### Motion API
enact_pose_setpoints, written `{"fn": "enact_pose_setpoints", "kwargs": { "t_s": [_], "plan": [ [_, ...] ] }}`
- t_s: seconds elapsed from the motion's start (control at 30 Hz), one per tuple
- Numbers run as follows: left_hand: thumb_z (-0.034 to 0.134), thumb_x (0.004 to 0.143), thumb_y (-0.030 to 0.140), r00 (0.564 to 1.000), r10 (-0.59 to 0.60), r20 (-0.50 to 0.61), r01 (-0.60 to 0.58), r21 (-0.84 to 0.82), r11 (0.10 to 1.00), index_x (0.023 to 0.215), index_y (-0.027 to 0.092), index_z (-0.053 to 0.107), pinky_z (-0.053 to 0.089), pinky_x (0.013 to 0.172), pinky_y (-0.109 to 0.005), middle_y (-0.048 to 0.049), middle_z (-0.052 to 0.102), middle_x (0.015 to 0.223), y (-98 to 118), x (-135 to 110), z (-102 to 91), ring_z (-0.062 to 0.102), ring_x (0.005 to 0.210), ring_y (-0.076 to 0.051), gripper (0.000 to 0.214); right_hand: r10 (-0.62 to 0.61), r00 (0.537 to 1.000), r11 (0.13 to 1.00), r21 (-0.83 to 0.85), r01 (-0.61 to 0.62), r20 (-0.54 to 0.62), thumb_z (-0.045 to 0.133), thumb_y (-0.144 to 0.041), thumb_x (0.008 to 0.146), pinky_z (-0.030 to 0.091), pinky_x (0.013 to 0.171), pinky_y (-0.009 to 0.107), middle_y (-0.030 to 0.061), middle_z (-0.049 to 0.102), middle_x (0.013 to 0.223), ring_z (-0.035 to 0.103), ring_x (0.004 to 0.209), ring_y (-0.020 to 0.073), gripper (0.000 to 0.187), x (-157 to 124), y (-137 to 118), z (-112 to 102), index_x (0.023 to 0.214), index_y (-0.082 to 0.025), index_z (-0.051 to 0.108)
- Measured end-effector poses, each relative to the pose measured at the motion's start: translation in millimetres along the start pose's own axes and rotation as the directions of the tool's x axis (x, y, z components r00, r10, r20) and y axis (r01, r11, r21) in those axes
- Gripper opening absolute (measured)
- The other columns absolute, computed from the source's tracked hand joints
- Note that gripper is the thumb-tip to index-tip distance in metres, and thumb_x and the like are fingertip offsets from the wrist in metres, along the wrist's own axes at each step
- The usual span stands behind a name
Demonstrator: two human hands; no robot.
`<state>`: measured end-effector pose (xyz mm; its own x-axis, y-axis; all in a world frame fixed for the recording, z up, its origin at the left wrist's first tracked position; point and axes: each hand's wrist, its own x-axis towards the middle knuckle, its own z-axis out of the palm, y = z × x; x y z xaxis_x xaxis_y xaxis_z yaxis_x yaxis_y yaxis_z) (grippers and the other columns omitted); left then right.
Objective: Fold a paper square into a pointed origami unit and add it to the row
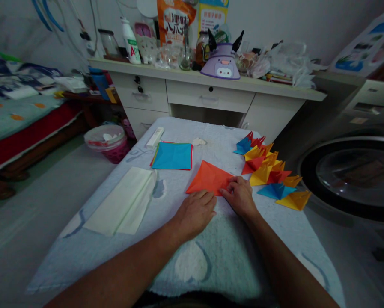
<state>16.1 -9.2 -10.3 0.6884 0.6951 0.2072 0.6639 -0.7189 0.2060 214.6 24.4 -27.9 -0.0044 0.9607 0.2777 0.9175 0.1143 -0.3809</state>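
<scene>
An orange sheet of origami paper lies on the cloth-covered table in front of me, creased and folded, its far corner pointing away. My left hand holds its near edge, fingers together over the paper and thumb lower down. At the right corner, my right hand has thumb and bent fingers closed on the paper. Just beyond, to the left, is a stack of square coloured paper with a blue sheet on top. Folded paper cranes in red, yellow, orange and blue stand in rows to the right.
A pale folded cloth or paper lies on the left of the table, with a small white box behind it. A white cabinet stands beyond, a washing machine at right. A pink bin sits on the floor.
</scene>
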Motion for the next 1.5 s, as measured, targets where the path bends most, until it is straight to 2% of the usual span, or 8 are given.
{"fn": "enact_pose_setpoints", "kwargs": {
  "t_s": [0.23,0.47,0.67,1.0,1.1,1.17,1.3,1.5],
  "plan": [
    [0.061,0.089,0.034,0.995,-0.095,0.014,0.095,0.021,0.995,0.123,0.020,0.051,0.043,0.093,-0.041,-0.0089,0.060,0.118,5.2,-1.4,0.5,0.052,0.108,-0.027,0.038,-0.004,1.000,1.000,-0.002,0.004,-0.004,0.069,-0.037,0.079,0.040,0.078,0.039,0.0078,0.063,0.096,0.054,0.090,0.0245,0.028,1.0,0.2,-0.1,0.058,-0.020,0.060],
    [0.060,0.089,0.037,0.994,-0.109,-0.008,0.109,0.044,0.993,0.124,0.018,0.051,0.041,0.093,-0.045,-0.0098,0.059,0.119,6.4,-2.0,-0.4,0.050,0.109,-0.029,0.040,-0.014,1.000,1.000,-0.013,0.014,-0.026,0.068,-0.037,0.079,0.039,0.074,0.036,0.0069,0.062,0.092,0.054,0.087,0.0232,0.027,1.0,0.0,0.0,0.060,-0.021,0.059],
    [0.059,0.090,0.038,0.993,-0.120,-0.002,0.120,0.051,0.991,0.125,0.019,0.051,0.039,0.094,-0.045,-0.0100,0.059,0.121,5.7,-2.1,2.5,0.050,0.111,-0.030,0.041,0.034,0.999,0.999,-0.041,-0.034,-0.002,0.069,-0.039,0.077,0.039,0.075,0.037,0.0071,0.060,0.091,0.053,0.088,0.0255,0.019,0.9,-1.9,-0.9,0.075,-0.021,0.062],
    [0.055,0.093,0.040,0.995,-0.100,-0.008,0.100,0.033,0.994,0.135,0.021,0.047,0.036,0.099,-0.044,-0.0074,0.053,0.139,1.7,-5.1,8.1,0.047,0.120,-0.028,0.046,0.042,0.999,0.999,0.002,-0.042,-0.027,0.065,-0.030,0.078,0.042,0.082,0.041,0.0103,0.062,0.100,0.054,0.094,0.0278,0.024,-1.7,0.3,-0.1,0.099,-0.018,0.061],
    [0.051,0.094,0.043,0.996,-0.094,0.009,0.093,0.062,0.994,0.135,0.020,0.047,0.036,0.100,-0.044,-0.0075,0.053,0.139,1.5,-4.6,7.1,0.047,0.120,-0.028,0.047,-0.013,0.999,1.000,0.002,0.013,-0.044,0.063,-0.025,0.078,0.042,0.086,0.043,0.0110,0.062,0.107,0.053,0.100,0.0286,0.028,-3.9,-2.5,-1.6,0.105,-0.018,0.062],
    [0.049,0.095,0.044,0.996,-0.089,0.018,0.087,0.081,0.993,0.135,0.019,0.048,0.036,0.100,-0.043,-0.0078,0.054,0.138,1.5,-4.5,6.3,0.046,0.120,-0.027,0.047,-0.106,0.994,0.994,0.011,0.107,-0.023,0.061,-0.020,0.080,0.041,0.090,0.044,0.0108,0.063,0.113,0.053,0.105,0.0287,0.027,-5.6,-6.3,-2.8,0.107,-0.019,0.064],
    [0.047,0.096,0.045,0.996,-0.087,0.017,0.085,0.100,0.991,0.134,0.018,0.049,0.036,0.101,-0.044,-0.0077,0.053,0.139,1.5,-4.7,5.7,0.046,0.121,-0.027,0.047,-0.322,0.943,0.945,0.085,0.315,0.079,0.052,-0.015,0.087,0.042,0.095,0.042,0.0099,0.068,0.115,0.058,0.106,0.0249,0.025,-9.1,-13.5,-4.6,0.106,-0.018,0.069],
    [0.049,0.095,0.043,0.995,-0.095,0.010,0.094,0.071,0.993,0.135,0.018,0.049,0.036,0.101,-0.042,-0.0071,0.055,0.136,1.0,-4.5,5.4,0.046,0.119,-0.026,0.047,-0.398,0.907,0.917,0.095,0.388,0.138,0.050,-0.012,0.087,0.047,0.097,0.040,0.0118,0.069,0.119,0.063,0.107,0.0240,0.032,-12.9,-14.5,-9.2,0.110,-0.014,0.071]
  ]
}}
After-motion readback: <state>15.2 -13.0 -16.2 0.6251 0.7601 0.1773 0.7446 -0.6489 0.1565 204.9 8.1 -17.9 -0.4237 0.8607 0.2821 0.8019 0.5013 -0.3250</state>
